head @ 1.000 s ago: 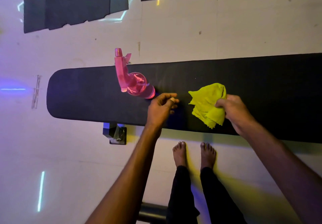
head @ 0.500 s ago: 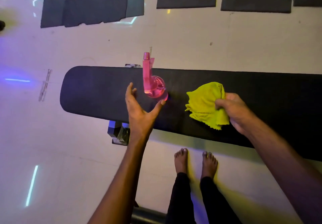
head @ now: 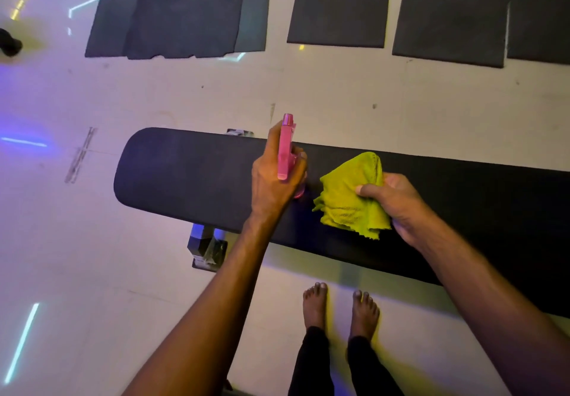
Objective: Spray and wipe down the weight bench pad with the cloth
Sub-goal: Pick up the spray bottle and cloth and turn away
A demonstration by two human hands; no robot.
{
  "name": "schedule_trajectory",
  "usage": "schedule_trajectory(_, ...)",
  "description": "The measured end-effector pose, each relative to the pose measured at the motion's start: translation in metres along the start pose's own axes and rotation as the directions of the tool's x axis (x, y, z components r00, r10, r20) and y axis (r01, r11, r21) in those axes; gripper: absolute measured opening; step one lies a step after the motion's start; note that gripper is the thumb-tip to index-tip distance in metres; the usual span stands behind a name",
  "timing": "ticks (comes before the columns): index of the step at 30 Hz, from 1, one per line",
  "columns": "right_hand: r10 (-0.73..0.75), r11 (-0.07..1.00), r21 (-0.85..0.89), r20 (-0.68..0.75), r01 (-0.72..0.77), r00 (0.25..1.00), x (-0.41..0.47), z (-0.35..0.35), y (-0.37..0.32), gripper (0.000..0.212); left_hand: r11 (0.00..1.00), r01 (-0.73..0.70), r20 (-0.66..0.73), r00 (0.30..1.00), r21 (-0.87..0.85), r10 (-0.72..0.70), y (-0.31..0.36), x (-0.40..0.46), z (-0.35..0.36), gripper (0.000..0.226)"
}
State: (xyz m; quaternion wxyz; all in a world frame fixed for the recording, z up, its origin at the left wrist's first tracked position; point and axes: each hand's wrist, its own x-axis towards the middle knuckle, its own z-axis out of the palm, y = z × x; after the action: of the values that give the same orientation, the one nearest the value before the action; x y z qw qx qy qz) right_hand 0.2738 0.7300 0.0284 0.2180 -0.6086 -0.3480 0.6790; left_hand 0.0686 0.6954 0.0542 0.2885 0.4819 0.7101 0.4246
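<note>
A long black bench pad runs from the left across to the right edge of the head view. My left hand grips a pink spray bottle over the pad's middle, its nozzle pointing away from me; most of the bottle's body is hidden behind my fingers. Just to the right, my right hand holds a bunched yellow-green cloth against the pad.
Dark floor mats lie in a row on the pale floor beyond the bench. A bench leg foot sticks out below the pad's near edge. My bare feet stand close to the bench.
My left hand was off the bottle a second ago, opened beside it, and now grips it. The bottle turned its nozzle away from me. The cloth hand stayed put.
</note>
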Motion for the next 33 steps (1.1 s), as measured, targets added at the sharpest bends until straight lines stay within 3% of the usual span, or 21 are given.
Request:
schedule_trajectory(9,-0.059,0.998,-0.029,-0.067,0.057,0.996,-0.047,-0.011,-0.05,0.019,0.998,-0.007,0.071,0.997,-0.06,0.012,0.06,-0.01,-0.026,0.051)
schedule_trajectory(20,-0.218,0.964,0.105,-0.22,0.246,0.951,-0.195,-0.045,-0.161,0.01,0.981,-0.169,0.231,0.955,-0.09,0.186,0.24,-0.036,-0.09,0.046)
schedule_trajectory(26,-0.255,0.928,0.157,-0.394,0.338,0.883,-0.294,-0.083,-0.191,0.007,0.962,-0.243,0.398,0.876,-0.124,0.272,0.33,-0.063,-0.102,0.051)
schedule_trajectory(29,-0.257,0.906,0.179,-0.486,0.383,0.835,-0.336,-0.1,-0.189,0.007,0.94,-0.302,0.48,0.809,-0.157,0.34,0.364,-0.076,-0.099,0.043)
schedule_trajectory(33,-0.253,0.876,0.188,-0.604,0.444,0.756,-0.388,-0.113,-0.171,0.01,0.916,-0.346,0.565,0.722,-0.205,0.399,0.393,-0.096,-0.094,0.05)
